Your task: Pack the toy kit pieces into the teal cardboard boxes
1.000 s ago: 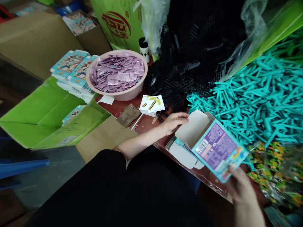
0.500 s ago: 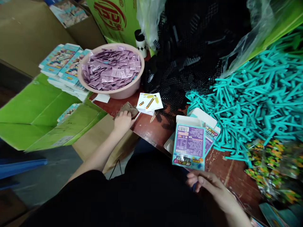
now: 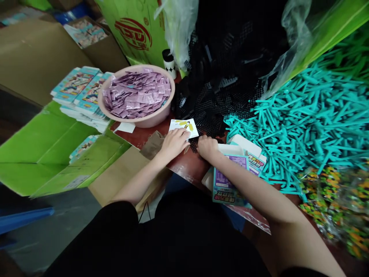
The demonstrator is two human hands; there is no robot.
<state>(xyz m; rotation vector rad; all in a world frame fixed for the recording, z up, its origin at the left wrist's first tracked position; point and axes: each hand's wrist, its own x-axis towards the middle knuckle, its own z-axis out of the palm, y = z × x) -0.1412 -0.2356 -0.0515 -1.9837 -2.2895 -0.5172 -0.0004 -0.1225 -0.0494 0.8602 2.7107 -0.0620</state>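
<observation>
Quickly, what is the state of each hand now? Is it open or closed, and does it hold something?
Left hand: open, lying flat on the white printed card.
Right hand: fingers curled, at the black plastic mesh; cannot tell if it holds anything.

The person has on a black top (image 3: 178,234). It is all one dark color, and it looks soft and loose. The left sleeve (image 3: 118,221) and the right sleeve (image 3: 302,274) are black too, and they stop near the elbows. Below them, the arms are bare. The left hand (image 3: 173,144) and the right hand (image 3: 208,149) are bare too.
</observation>
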